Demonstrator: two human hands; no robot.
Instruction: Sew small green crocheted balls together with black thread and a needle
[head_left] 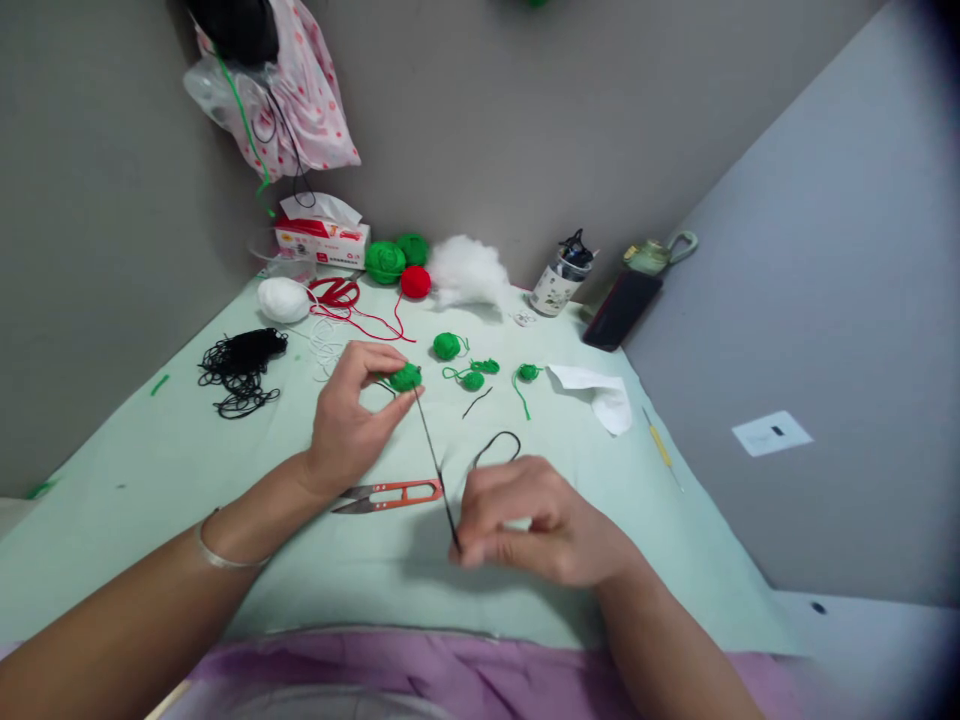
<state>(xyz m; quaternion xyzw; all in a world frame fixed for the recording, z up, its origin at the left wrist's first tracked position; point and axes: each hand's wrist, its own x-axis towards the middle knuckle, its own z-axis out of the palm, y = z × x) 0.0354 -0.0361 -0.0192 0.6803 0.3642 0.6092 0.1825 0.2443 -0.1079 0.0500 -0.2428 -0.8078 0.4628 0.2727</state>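
Between the thumb and fingers of my left hand (pixel 349 415) is a small green crocheted piece (pixel 406 377). A strand of black yarn (pixel 428 435) runs taut from it down to my right hand (pixel 532 520), whose fingers are pinched on the yarn; whether a needle is in there too I cannot tell. Behind my right hand a loop of black cord (pixel 507 434) curves on the cloth. Orange-handled thread snips (pixel 401 493) lie below my left hand. Just beyond the hands are a small green ball (pixel 446 346) and smaller green pieces (pixel 473 381) with yarn tails.
A black yarn tangle (pixel 244 365) and a white yarn ball (pixel 283 300) lie left. Along the back stand a tissue box (pixel 322 243), green yarn balls (pixel 385 262), a red ball (pixel 415 282), white stuffing (pixel 466 272), a pen cup (pixel 559 285) and a phone (pixel 624 310). A yellow-handled hook (pixel 660 445) lies right.
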